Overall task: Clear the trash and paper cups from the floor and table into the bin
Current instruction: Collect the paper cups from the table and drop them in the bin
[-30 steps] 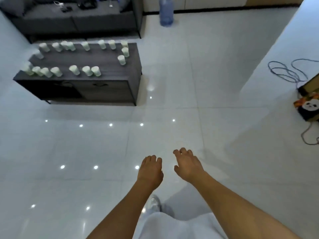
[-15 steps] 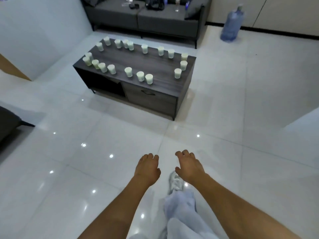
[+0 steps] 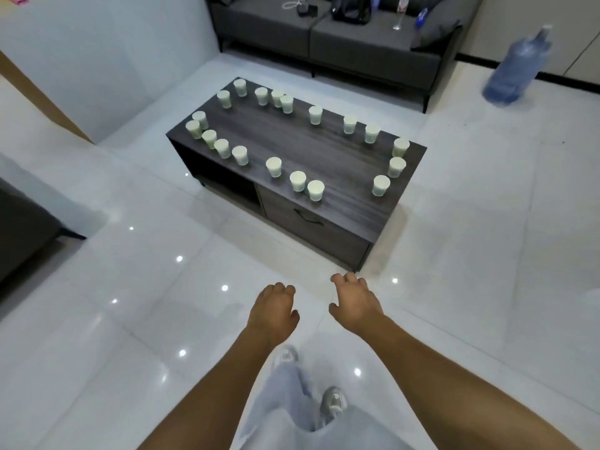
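Both hands hang in front of the body over the floor and hold nothing. The left hand [image 3: 272, 311] is at 6 o'clock of the view, palm down, fingers loosely curled and relaxed. The right hand [image 3: 356, 303] is just beside it, at approx. 5 o'clock, fingers a bit more spread, thumb pointing inward; it touches nothing too.

The paper cups [image 3: 273, 166] stand upright on the table [image 3: 328, 151], at about 12 o'clock from the hands. They are small, pale, slightly conical, and make a loose ring along the edges: a cluster at the table's 9 o'clock end, a row along the far side, three at the 3 o'clock end, three more on the near edge. The table is low, rectangular, dark wood grain, w/ an open shelf on the left front and a drawer w/ a dark handle on the right. The floor [image 3: 130, 287] is glossy white tile w/ light spots reflected.

Behind, at 12 o'clock, is a dark grey sofa [image 3: 324, 30]; at 2 o'clock a blue water jug [image 3: 516, 69], blurred.

Compared w/ 0.5 s ago, the table is nearer and more central in view; the hands keep nearly the same pose.
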Demonstrator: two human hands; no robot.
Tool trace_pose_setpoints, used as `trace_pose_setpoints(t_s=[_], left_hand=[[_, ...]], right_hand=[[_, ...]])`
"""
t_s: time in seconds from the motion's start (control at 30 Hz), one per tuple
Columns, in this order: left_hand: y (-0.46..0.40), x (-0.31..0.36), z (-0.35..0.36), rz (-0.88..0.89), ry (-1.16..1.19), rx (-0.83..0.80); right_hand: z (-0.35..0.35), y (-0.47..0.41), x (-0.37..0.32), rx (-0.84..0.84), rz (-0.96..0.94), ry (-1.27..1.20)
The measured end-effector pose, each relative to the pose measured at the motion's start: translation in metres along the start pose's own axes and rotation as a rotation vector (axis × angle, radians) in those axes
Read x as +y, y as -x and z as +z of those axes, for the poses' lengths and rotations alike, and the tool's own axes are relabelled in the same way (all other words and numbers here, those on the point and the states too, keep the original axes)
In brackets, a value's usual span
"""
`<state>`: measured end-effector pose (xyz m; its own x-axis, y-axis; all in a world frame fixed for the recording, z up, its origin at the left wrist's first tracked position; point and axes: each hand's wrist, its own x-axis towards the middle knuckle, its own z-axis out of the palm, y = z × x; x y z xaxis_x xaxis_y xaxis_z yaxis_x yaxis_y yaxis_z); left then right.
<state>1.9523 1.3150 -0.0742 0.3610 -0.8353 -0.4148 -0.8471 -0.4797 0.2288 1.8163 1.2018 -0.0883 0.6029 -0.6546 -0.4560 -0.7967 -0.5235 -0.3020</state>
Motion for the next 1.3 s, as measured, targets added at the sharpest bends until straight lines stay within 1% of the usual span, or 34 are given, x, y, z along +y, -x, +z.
trace_pose_setpoints(t_s=[0.2, 0.33, 0.43, 0.6, 0.8, 1.03, 1.2, 1.3], left_hand=[[-0.109, -0.046, -0.048, 0.004, -0.026, -0.051], [-0.187, -0.074, -0.086, 0.045, -0.060, -0.085], [-0.242, -0.087, -0.115, 0.091, -0.097, -0.103], [-0.313, -0.094, -0.142, 0.130, -0.104, -0.150], [-0.398, -0.092, -0.151, 0.153, -0.089, -0.188], [-0.498, -0.078, -0.155, 0.152, -0.130, -0.265], [-0.558, -0.076, -0.138, 0.151, -0.186, -0.349], [-0.592, -0.080, -0.113, 0.174, -0.218, -0.351]], right_hand=[[-0.031, -0.111, -0.023, -0.017, 0.048, -0.017], [-0.057, -0.178, -0.041, -0.014, 0.124, -0.085], [-0.075, -0.219, -0.052, 0.008, 0.167, -0.137], [-0.097, -0.275, -0.055, -0.029, 0.231, -0.178], [-0.115, -0.355, -0.037, -0.095, 0.281, -0.218], [-0.133, -0.448, -0.007, -0.163, 0.329, -0.246], [-0.117, -0.494, 0.008, -0.212, 0.381, -0.262], [-0.095, -0.522, 0.018, -0.226, 0.420, -0.267]])
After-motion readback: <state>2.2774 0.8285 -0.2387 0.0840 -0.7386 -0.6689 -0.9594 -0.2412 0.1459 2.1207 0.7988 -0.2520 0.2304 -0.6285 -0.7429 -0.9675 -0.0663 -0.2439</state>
